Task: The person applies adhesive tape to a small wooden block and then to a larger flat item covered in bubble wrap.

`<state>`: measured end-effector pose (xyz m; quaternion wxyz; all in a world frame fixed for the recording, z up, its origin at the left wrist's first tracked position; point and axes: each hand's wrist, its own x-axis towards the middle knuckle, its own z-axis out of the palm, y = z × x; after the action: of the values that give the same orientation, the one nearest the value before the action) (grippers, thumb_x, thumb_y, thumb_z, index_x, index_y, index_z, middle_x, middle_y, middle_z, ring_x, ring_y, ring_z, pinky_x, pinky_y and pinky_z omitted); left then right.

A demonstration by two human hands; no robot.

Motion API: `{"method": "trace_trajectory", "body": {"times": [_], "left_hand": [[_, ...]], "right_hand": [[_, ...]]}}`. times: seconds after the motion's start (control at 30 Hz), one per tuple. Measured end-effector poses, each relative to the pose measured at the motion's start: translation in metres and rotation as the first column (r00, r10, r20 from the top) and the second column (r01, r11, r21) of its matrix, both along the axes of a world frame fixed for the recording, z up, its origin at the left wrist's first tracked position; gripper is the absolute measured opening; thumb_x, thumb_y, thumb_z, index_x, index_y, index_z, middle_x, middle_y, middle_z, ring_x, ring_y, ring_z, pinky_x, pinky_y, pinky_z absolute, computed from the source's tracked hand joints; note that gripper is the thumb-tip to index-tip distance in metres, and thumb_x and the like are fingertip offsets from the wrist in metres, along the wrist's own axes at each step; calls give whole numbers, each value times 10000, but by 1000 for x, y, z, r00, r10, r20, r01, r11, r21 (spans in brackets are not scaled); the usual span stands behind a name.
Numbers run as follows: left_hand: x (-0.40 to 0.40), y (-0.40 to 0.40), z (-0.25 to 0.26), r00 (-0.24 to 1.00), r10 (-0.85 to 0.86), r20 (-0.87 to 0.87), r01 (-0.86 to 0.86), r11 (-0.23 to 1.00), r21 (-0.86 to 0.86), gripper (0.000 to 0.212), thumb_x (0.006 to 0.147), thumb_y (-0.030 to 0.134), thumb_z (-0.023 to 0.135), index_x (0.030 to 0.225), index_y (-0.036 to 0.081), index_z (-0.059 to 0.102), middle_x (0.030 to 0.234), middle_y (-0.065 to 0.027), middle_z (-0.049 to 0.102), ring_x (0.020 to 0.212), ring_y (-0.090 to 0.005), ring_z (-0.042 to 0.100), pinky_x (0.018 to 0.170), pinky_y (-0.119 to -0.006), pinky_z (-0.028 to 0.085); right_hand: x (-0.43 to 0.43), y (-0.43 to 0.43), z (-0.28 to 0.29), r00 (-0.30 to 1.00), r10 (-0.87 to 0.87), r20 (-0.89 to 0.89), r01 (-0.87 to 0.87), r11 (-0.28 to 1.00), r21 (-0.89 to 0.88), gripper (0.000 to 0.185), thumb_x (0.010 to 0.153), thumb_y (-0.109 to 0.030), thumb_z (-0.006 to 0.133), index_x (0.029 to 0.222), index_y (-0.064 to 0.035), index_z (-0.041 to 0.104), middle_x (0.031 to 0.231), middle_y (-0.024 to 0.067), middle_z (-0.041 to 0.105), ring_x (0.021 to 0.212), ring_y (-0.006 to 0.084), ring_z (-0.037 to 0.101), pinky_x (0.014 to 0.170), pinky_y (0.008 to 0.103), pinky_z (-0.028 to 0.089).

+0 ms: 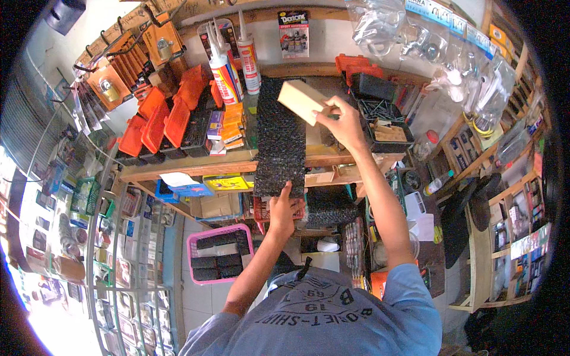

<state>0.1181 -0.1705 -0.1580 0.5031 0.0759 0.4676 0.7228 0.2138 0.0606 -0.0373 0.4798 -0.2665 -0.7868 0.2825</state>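
Observation:
A long strip of black, coarse-textured sheet material [280,129] runs front to back over the wooden counter, its near end hanging past the counter's edge. My left hand [283,212] grips that near end, thumb on top and fingers underneath. Above the strip's far right side, my right hand [342,122] holds a pale, wood-like rectangular block [303,101] by its right end, tilted. Something small and dark green shows between the right fingers, too hidden to name. Below the counter, a roll of similar black material [331,209] lies right of my left hand.
Black bins with orange lids [153,127] and silicone sealant tubes [225,78] stand left on the counter. An open black case of screws [378,111] sits right. On the floor is a pink basket [192,262] of folded black bundles. Glass display shelves [91,249] line the left.

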Motion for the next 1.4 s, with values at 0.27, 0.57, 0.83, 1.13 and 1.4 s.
{"method": "trace_trajectory", "body": {"times": [0.27,0.57,0.83,1.13,1.4], "left_hand": [[6,-1,14,1000,5,-27,-6,998,-61,471,966,397,684,1034,-62,604,780,-126,643,650,-233,661,496,-349,467],[3,-3,8,999,-11,-49,9,999,-48,395,970,406,672,911,16,677,743,-85,673,580,-155,613,518,-295,446],[6,-5,23,998,-8,-62,3,996,-89,374,978,381,667,932,10,694,748,-70,676,603,-148,624,530,-300,459],[10,-16,48,988,-29,-151,29,1000,-2,273,985,313,666,1009,43,700,823,-46,690,653,-143,647,558,-290,476],[-34,23,128,889,-322,-325,342,940,4,460,1032,396,526,1303,37,619,1243,-95,702,986,-218,716,787,-380,520]], "right_hand": [[-19,12,-13,865,396,308,-445,890,104,385,796,-226,857,1055,-8,671,1328,202,649,1252,307,622,1053,403,466],[-22,15,-17,839,424,342,-495,856,152,425,762,-233,877,1068,-24,671,1345,211,636,1258,359,616,1059,423,473],[-15,21,-15,836,411,362,-489,858,156,419,779,-216,871,1071,-5,659,1372,225,614,1275,350,605,1059,416,465],[1,-3,4,763,404,505,-504,860,74,491,788,-272,862,1146,-13,650,1452,195,559,1295,377,577,1078,424,459],[19,-31,13,757,149,636,-483,783,391,676,762,-379,837,1272,0,607,1470,194,528,1326,387,540,1094,441,451]]}}
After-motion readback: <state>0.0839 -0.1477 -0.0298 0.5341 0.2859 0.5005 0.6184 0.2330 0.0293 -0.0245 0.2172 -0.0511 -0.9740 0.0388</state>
